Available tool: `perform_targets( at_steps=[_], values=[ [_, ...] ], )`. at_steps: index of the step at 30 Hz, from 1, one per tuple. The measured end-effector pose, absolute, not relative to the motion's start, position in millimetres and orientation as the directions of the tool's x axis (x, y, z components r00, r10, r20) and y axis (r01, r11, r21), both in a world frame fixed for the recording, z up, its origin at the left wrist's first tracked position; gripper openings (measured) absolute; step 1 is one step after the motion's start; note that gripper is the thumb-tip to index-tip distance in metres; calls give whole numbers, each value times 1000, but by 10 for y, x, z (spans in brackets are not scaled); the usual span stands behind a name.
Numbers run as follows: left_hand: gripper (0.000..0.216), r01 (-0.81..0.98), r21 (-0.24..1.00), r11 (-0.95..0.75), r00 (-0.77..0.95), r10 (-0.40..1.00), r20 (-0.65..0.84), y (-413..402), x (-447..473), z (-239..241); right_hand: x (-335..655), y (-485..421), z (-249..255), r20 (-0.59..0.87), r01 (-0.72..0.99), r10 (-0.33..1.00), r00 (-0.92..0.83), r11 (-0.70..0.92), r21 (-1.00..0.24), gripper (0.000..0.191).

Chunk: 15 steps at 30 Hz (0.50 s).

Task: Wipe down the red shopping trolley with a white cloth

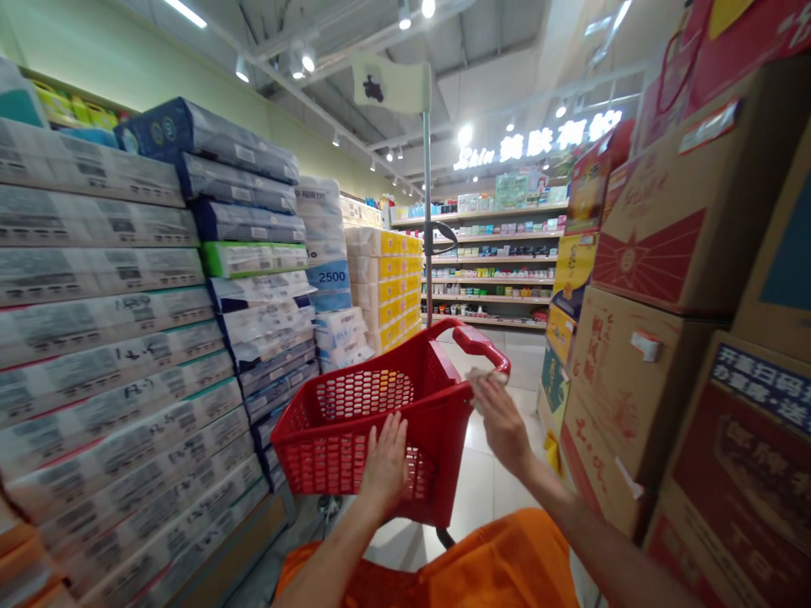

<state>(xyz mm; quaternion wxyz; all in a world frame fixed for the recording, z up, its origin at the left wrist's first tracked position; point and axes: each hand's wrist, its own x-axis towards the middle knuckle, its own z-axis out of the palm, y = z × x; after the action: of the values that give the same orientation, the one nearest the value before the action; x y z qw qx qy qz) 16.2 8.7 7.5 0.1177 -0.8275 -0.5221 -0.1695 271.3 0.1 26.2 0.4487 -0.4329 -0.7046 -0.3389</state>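
Note:
A red plastic shopping cart (443,473) with perforated sides stands sideways in front of me. My left hand (386,456) lies with its fingers stretched flat against the near side of the basket. At the cart's rear corner, just below the red handle (485,346), my right hand (503,418) presses a small pale crumpled cloth (487,375) against the cart. The cloth is partly covered by the fingers, so its full shape is hidden. A metal pole (427,203) rises behind the handle and carries a cream sign (391,84). What I can see of the basket's inside holds nothing.
Tall stacks of wrapped paper packs (107,338) line the left side, with yellow-and-white packs (386,287) farther back. Cardboard cartons (639,371) are piled close on the right. Shelves of small goods (487,253) cross the far end. Orange fabric (500,561) covers my lap.

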Motion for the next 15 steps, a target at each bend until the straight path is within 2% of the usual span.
perform_targets(
  at_steps=[2,4,6,8,11,15],
  values=[
    [60,948,27,-318,284,878,386,177,102,163,2818,136,621,947,956,315,-68,292,-28,36],
    [62,970,71,-232,199,930,309,239,58,248,2772,251,865,925,965,380,-19,250,-82,33],
    [64,977,94,-194,169,960,225,264,36,312,2550,297,934,872,953,482,-88,295,-67,29],
    [66,978,102,-181,162,971,174,256,28,351,2258,273,889,787,916,565,-248,402,0,29],
    [68,978,100,-182,167,976,140,225,14,367,2067,195,852,688,883,624,-369,467,49,31],
    [71,971,109,-211,194,969,153,207,4,348,2520,200,1039,726,970,677,-123,236,-56,33]
  ],
)
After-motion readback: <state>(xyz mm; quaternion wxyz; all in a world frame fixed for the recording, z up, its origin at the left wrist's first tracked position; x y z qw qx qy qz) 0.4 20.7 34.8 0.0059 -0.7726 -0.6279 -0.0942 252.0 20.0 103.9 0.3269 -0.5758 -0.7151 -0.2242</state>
